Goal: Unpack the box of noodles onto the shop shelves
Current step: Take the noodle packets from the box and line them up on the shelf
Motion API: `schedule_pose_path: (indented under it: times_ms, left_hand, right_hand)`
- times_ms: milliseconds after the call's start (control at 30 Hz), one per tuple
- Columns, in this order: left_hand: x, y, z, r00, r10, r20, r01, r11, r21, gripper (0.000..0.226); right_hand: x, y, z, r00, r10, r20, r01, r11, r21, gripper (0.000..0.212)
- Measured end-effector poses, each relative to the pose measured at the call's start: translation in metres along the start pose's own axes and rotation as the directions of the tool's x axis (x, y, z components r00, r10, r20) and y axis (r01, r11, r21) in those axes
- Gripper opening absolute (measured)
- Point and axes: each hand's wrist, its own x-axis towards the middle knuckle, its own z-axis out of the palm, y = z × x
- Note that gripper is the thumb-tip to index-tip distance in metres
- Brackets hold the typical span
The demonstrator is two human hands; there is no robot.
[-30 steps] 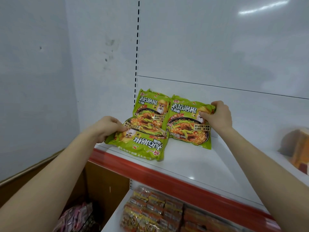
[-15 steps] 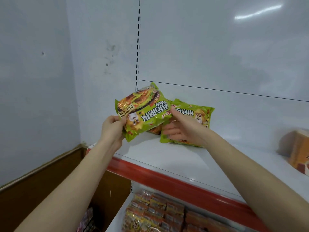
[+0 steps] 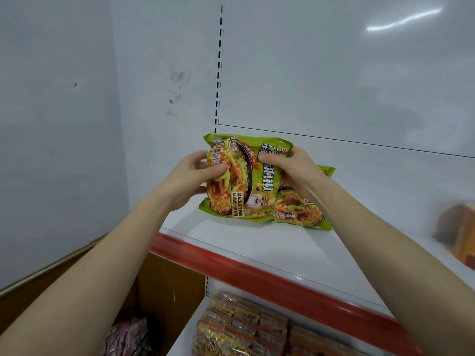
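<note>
Noodle packets (image 3: 239,181), two, left hand (image 3: 187,178), right hand (image 3: 295,168)

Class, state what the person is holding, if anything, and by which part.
A green noodle packet: left hand grips its left edge, right hand its upper right corner.

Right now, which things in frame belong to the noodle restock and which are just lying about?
Job: held noodle pack, left hand and right hand gripping it, second green pack partly behind it, white shelf.
Lying about: orange packets on the lower shelf, blurred orange-brown item far right, pink packets bottom left.
</note>
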Motion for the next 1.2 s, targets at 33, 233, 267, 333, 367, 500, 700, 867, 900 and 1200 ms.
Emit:
schedule_pose_path:
  times_ms: [33, 233, 267, 333, 367, 500, 700, 867, 900, 1200]
  left_hand:
    - [0.000, 0.000, 0.001, 1.000, -0.005, 0.020, 0.007, 0.998, -0.063, 0.026]
    - [0.003, -0.012, 0.014, 0.974, -0.093, -0.208, -0.028, 0.857, -0.515, 0.011]
    - [0.003, -0.015, 0.016, 0.968, -0.105, -0.229, -0.037, 0.840, -0.542, 0.012]
    - [0.001, -0.022, 0.018, 0.965, -0.105, -0.239, -0.026, 0.871, -0.490, 0.015]
    - [-0.001, -0.026, 0.018, 0.965, -0.106, -0.242, 0.002, 0.919, -0.394, 0.020]
    - [-0.016, -0.051, 0.003, 0.974, 0.005, -0.227, 0.128, 0.814, 0.567, 0.043]
    - [-0.046, -0.075, 0.004, 1.000, 0.021, -0.016, 0.006, 0.431, 0.902, 0.054]
    - [-0.045, -0.084, 0.003, 0.997, 0.082, -0.008, -0.021, 0.338, 0.941, 0.078]
    - [-0.044, -0.085, 0.002, 0.996, 0.088, -0.002, -0.027, 0.330, 0.944, 0.082]
    - [-0.040, -0.097, -0.002, 0.993, 0.119, 0.008, -0.045, 0.316, 0.948, 0.085]
  right_hand:
    - [0.000, -0.001, 0.001, 1.000, -0.015, -0.004, 0.015, 0.999, 0.035, 0.033]
    - [-0.002, 0.015, -0.010, 0.982, 0.158, 0.099, -0.144, 0.980, -0.136, 0.034]
    - [-0.001, 0.021, -0.008, 0.975, 0.184, 0.124, -0.163, 0.974, -0.158, 0.028]
    - [0.005, 0.027, -0.002, 0.984, 0.146, 0.101, -0.143, 0.989, -0.035, 0.023]
    - [0.009, 0.026, 0.002, 0.991, 0.118, 0.062, -0.121, 0.992, 0.046, 0.021]
    - [0.024, 0.022, 0.009, 0.993, 0.079, -0.093, -0.078, 0.997, 0.020, 0.018]
    - [0.041, 0.042, 0.019, 0.977, 0.026, -0.213, -0.092, 0.948, -0.306, 0.017]
    - [0.041, 0.048, 0.028, 0.964, -0.121, -0.236, -0.055, 0.781, -0.623, 0.033]
    - [0.038, 0.046, 0.029, 0.963, -0.144, -0.227, -0.045, 0.747, -0.664, 0.033]
    - [0.012, 0.050, 0.023, 0.956, -0.291, 0.033, 0.154, 0.403, -0.902, 0.065]
